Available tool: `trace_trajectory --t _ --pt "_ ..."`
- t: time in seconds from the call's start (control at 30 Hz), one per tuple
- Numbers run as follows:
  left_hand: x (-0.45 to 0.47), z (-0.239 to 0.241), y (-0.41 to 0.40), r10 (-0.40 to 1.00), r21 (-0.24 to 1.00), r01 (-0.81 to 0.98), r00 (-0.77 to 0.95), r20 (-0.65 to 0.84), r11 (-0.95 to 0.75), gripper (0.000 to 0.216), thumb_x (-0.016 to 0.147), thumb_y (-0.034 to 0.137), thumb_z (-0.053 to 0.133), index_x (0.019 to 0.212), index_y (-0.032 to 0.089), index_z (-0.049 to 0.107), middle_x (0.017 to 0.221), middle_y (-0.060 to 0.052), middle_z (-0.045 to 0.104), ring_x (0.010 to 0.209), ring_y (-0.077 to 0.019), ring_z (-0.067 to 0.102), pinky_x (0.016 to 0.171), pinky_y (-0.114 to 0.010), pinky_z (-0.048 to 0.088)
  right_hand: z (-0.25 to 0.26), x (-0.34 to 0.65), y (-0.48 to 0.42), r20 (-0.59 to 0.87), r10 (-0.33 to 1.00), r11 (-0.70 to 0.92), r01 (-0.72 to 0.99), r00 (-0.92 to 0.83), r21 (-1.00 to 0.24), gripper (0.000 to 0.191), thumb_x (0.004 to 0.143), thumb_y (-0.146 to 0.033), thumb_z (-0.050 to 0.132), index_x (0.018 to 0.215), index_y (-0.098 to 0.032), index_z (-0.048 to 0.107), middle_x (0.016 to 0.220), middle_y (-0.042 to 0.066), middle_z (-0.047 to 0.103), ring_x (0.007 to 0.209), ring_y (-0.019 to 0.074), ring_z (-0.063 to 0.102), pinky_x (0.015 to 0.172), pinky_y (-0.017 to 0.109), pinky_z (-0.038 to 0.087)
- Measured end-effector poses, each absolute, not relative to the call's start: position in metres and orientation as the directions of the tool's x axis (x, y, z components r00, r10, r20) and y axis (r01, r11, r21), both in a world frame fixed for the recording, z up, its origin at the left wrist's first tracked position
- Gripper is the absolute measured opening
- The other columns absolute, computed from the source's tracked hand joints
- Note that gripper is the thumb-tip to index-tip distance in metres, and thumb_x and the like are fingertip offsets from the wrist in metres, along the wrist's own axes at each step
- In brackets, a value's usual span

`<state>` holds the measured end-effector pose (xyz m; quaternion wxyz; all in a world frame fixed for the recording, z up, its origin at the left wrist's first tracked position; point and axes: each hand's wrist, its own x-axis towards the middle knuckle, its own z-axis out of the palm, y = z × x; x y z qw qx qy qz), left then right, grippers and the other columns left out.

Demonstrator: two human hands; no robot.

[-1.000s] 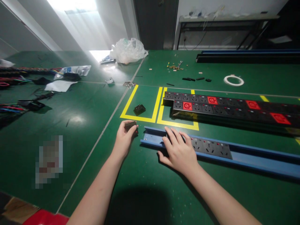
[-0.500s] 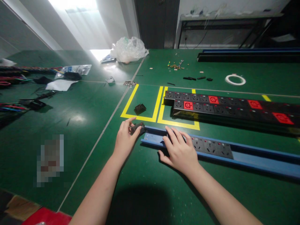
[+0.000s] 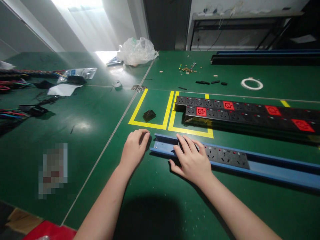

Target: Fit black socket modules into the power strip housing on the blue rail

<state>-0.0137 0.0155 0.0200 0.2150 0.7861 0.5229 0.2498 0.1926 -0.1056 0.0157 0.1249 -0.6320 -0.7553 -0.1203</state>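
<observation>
While right hand [image 3: 192, 163] covers sockets [image 3: 226, 156], numbers illegible.

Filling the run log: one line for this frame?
left hand: on table at blue rail end, grip hidden | right hand: flat on socket modules

Hands [image 3: 162, 155] at blue rail's [image 3: 262, 166] end
</observation>
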Motion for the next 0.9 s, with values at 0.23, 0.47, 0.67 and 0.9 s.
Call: trace_trajectory --t 0.23,0.47,0.67,0.9 --pt "-0.010 0.017 0.016 0.979 0.877 0.465 0.202 0.031 -0.124 0.049 0.097 0.053 0.029 0.104 0.023 0.067 0.097 0.000 0.069 0.083 -0.0159 0.060 0.075 -0.026 0.042 0.016 0.193 -0.106 0.347 0.921 0.175 0.984 -0.175 0.031 0.038 0.088 -0.050 0.048 0.107 -0.019 0.058 0.148 0.013 0.042 0.132 0.0292 0.042 0.106 0.045 0.028" --pt "-0.004 0.010 0.011 0.986 0.895 0.434 0.162 0.040 -0.108 0.052 0.095 0.059 0.027 0.103 0.023 0.064 0.097 -0.002 0.068 0.088 -0.0171 0.062 0.077 -0.026 0.044 0.015 0.193 -0.105 0.354 0.919 0.175 0.984 -0.172 0.023 0.037 0.087 -0.049 0.049 0.106 -0.019 0.058 0.148 0.014 0.042 0.132 0.0294 0.042 0.106 0.045 0.028" --pt "-0.006 0.000 0.005 0.979 0.841 0.519 0.196 0.057 -0.153 0.061 0.086 0.072 0.037 0.117 0.021 0.051 0.100 -0.006 0.066 0.085 -0.0201 0.063 0.073 -0.029 0.045 0.015 0.192 -0.106 0.358 0.918 0.176 0.984 -0.173 0.025 0.037 0.087 -0.049 0.049 0.107 -0.019 0.058 0.149 0.014 0.042 0.132 0.0297 0.042 0.106 0.045 0.027" --pt "0.000 0.008 0.012 0.996 0.929 0.369 0.077 -0.042 0.011 0.061 0.093 0.065 0.020 0.097 0.021 0.063 0.089 -0.003 0.067 0.081 -0.0169 0.062 0.072 -0.026 0.043 0.015 0.192 -0.106 0.353 0.920 0.173 0.985 -0.172 0.028 0.037 0.087 -0.049 0.049 0.107 -0.019 0.058 0.149 0.014 0.041 0.133 0.0301 0.041 0.106 0.045 0.027"
